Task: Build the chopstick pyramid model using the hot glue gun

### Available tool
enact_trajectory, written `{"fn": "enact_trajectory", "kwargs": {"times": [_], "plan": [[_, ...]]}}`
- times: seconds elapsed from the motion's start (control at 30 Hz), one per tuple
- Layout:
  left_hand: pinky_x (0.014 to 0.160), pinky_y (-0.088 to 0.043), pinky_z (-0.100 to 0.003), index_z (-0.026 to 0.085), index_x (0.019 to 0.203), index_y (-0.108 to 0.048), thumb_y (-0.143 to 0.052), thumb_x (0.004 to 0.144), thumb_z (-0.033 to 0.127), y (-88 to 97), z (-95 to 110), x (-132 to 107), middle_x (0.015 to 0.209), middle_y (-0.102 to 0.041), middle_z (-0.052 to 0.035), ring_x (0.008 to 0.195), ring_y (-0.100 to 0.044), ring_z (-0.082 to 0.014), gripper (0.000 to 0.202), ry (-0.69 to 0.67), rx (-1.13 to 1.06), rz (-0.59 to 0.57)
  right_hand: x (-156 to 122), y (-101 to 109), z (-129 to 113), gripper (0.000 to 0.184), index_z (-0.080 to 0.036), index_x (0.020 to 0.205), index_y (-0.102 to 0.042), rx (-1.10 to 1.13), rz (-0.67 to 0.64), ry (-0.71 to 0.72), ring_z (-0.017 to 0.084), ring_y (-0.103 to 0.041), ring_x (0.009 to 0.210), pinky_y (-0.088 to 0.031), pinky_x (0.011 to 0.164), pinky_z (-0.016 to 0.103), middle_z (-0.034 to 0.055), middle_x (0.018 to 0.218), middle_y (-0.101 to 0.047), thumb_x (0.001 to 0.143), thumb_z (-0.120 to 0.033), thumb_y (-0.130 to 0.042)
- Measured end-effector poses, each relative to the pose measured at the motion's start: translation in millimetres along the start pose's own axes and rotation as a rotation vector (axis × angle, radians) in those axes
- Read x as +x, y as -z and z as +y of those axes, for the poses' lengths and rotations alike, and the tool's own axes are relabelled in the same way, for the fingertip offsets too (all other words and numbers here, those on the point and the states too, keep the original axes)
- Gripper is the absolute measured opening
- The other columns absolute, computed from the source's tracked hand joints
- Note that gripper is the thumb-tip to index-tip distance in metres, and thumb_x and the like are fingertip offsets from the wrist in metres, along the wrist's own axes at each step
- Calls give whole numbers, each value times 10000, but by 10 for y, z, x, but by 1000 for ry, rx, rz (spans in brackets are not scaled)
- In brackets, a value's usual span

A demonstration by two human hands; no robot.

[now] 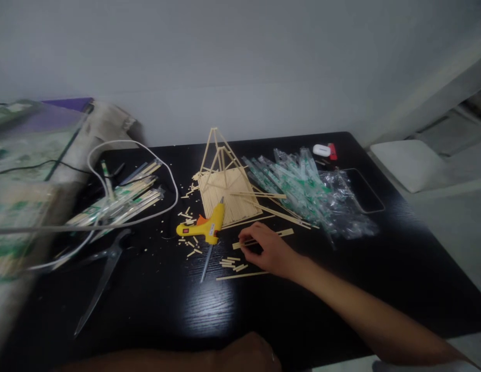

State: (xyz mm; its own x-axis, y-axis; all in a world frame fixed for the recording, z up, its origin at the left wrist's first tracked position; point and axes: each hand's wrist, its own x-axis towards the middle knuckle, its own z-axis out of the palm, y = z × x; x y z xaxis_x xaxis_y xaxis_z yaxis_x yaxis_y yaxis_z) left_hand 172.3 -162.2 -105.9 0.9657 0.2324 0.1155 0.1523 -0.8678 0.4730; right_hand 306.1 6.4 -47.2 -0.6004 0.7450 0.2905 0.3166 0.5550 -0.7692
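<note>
My right hand (268,250) reaches across the black table (380,268), its fingers curled down onto a thin wooden stick (285,233) among several short cut sticks (233,264). Just left of it lies a yellow glue gun (207,226), its nozzle against a flat base of sticks (228,194) that carries a tall pyramid frame of sticks (219,150). My left hand (248,354) rests at the table's near edge as a closed fist; its fingers are hidden.
Scissors (104,271) lie at front left. A white cable (147,155) loops over a pile of wrapped chopsticks (124,201). Empty plastic wrappers (314,191) cover the right side, near a phone (362,191) and a small white case (321,150). Blurred clutter fills the far left.
</note>
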Motion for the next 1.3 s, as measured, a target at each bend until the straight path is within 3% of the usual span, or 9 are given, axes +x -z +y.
{"fn": "enact_trajectory", "kwargs": {"times": [0.07, 0.17, 0.3, 0.4, 0.6, 0.8, 1.3], "plan": [[391, -392, -143, 188, 477, -472, -797, 899, 361, -87, -21, 2, 577, -686, 95, 410, -502, -25, 560, -94, -135, -11, -3, -1, 6, 190, -220, 1076, -617, 2, 2, 1, 224, -639, 934, -537, 900, 380, 47, 964, -711, 935, -102, -662], [380, -364, -198, 195, 508, -452, -795, 897, 359, -66, -51, -77, 610, -694, 77, 472, -555, -55, 544, -114, -224, 8, -4, 3, 8, 197, -225, 1075, -618, -1, 1, -4, 227, -645, 939, -542, 900, 382, 48, 969, -711, 930, -100, -665], [453, -437, -222, 204, 551, -454, -832, 869, 325, 93, -35, -153, 674, -724, 73, 549, -612, -79, 509, -132, -183, 29, -6, 11, 10, 192, -227, 1084, -626, -5, 3, -13, 232, -655, 954, -548, 900, 384, 51, 980, -715, 935, -115, -670], [425, -431, -245, 217, 591, -490, -850, 842, 309, 196, -12, -136, 658, -707, 73, 555, -611, -95, 449, -129, -158, 25, -8, 12, 10, 203, -224, 1092, -629, -3, 5, -13, 230, -661, 946, -551, 895, 383, 50, 979, -717, 928, -113, -674], [465, -468, -228, 221, 595, -508, -879, 807, 279, 273, -3, -102, 656, -702, 73, 575, -624, -89, 431, -136, -161, 13, -8, 23, -4, 203, -224, 1089, -630, 0, 1, -31, 227, -672, 941, -556, 896, 382, 51, 988, -719, 924, -115, -676], [483, -487, -246, 227, 621, -538, -803, 900, 283, 402, -11, -118, 749, -757, 74, 605, -646, -97, 388, -121, -159, 27, -17, 36, -8, 180, -232, 1083, -630, -13, -10, -48, 229, -680, 963, -560, 898, 383, 52, 1001, -723, 938, -133, -669], [487, -467, -239, 232, 632, -542, -810, 897, 275, 435, -23, -107, 749, -755, 78, 628, -652, -89, 379, -102, -178, 48, -7, 43, -31, 173, -229, 1072, -644, -8, -9, -53, 223, -680, 946, -557, 891, 373, 46, 980, -720, 932, -134, -677]]}}
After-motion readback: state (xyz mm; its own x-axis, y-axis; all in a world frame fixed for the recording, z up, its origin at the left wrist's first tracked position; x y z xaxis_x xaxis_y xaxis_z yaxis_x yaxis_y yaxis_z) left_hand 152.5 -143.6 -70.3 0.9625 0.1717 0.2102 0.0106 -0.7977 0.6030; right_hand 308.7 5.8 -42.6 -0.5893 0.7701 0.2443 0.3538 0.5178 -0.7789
